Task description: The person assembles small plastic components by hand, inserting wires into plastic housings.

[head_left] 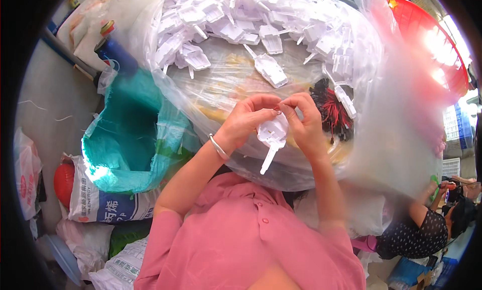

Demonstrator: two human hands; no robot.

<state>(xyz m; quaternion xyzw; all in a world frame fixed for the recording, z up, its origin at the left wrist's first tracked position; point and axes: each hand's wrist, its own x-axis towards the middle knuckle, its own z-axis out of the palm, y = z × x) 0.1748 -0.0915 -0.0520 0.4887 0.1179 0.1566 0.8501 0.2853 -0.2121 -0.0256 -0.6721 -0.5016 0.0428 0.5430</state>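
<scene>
My left hand (pixel 252 114) is closed in a pinch at the top of a white plastic part (pixel 272 132), whose thin stem points down toward me. My right hand (pixel 304 123) meets it there, thumb and forefinger pinched together. Between the fingertips shows a short bit of red wire (pixel 277 110); its ends are hidden. To the right of my right hand lies a bundle of red and black wires (pixel 334 109). A similar white part (pixel 270 70) rests alone on the plastic sheet beyond my hands.
A large heap of white plastic parts (pixel 236 16) lies on the clear sheet (pixel 221 64) at the far side. Left stands an open teal woven sack (pixel 95 177) beside printed sacks (pixel 115 204). A red basket (pixel 427 34) is at far right; another person (pixel 416 230) sits lower right.
</scene>
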